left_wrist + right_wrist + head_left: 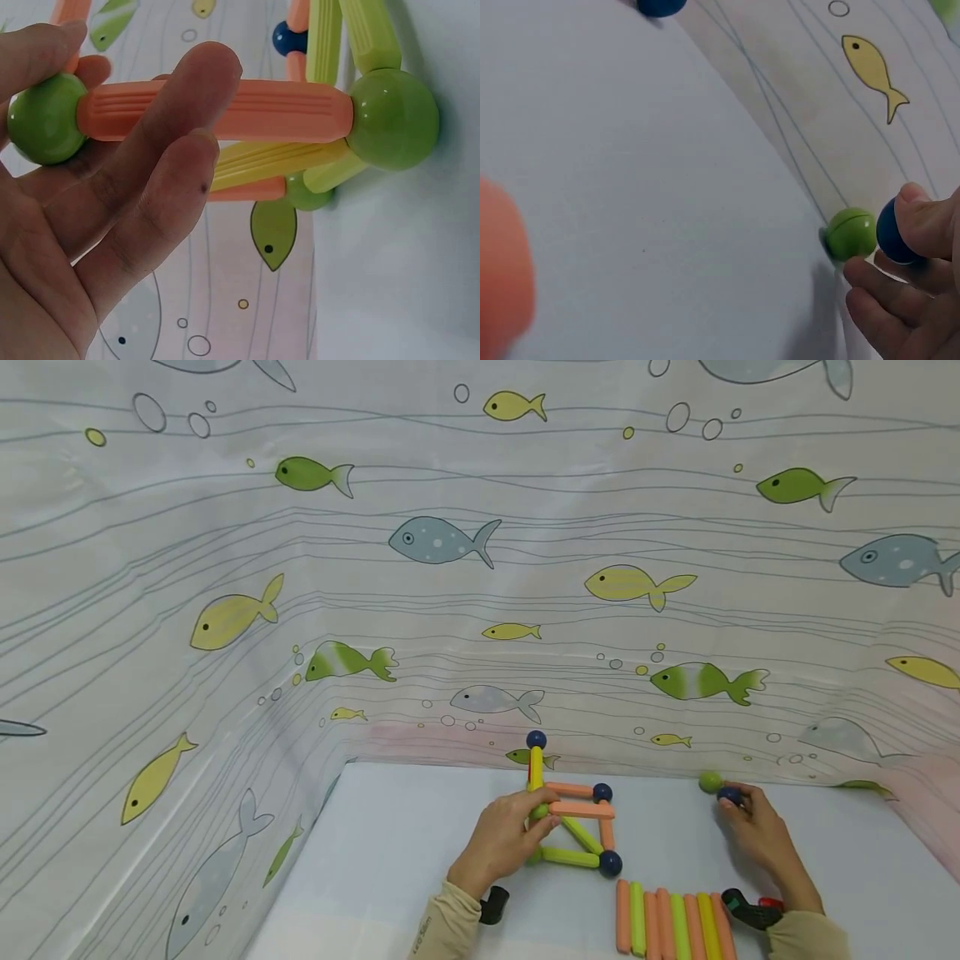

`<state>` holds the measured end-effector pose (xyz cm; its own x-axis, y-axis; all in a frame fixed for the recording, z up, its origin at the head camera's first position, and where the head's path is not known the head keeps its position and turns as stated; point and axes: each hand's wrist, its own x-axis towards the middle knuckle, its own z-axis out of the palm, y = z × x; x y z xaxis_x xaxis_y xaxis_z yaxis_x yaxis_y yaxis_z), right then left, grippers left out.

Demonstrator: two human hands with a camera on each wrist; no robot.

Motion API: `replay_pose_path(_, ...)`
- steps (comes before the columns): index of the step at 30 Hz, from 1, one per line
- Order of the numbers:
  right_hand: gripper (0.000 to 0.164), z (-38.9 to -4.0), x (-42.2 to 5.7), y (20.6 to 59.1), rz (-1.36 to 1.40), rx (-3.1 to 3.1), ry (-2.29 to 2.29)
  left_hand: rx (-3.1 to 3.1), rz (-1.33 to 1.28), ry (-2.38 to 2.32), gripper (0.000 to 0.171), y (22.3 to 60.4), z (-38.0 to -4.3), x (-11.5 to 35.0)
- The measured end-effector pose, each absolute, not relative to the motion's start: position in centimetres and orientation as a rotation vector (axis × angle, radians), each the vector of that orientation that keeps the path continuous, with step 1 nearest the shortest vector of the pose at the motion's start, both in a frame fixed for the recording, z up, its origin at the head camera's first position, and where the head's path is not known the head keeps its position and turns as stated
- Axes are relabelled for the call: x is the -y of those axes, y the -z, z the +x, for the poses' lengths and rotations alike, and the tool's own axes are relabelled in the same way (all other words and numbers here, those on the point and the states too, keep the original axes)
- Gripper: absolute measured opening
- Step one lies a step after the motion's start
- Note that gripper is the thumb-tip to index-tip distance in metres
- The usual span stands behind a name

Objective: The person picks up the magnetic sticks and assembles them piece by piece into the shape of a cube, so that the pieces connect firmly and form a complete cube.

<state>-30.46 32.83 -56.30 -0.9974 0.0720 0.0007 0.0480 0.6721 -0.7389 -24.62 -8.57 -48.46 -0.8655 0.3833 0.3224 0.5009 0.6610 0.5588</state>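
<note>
On the white table stands a frame of coloured rods and balls, with a yellow upright rod and a dark blue ball on top. My left hand grips a green ball on this frame. An orange rod runs from it to another green ball, with the other fingers extended across the rod. At the table's far right, my right hand pinches a loose dark blue ball between thumb and fingers. Close beside it lies a loose green ball.
A row of orange, green and yellow rods lies on the table at the front, right of the frame. Behind the table rises a fish-patterned backdrop, meeting its far edge. Black wrist devices are worn on both arms.
</note>
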Motion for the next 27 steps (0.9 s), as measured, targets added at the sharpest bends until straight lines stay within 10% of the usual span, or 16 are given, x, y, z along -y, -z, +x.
replay_pose_path(27, 0.047, -30.8, -27.1, 57.2, 0.291, 2.579, -1.481, 2.677, -0.746, 0.952, 0.017, 48.5, -24.6, 8.4)
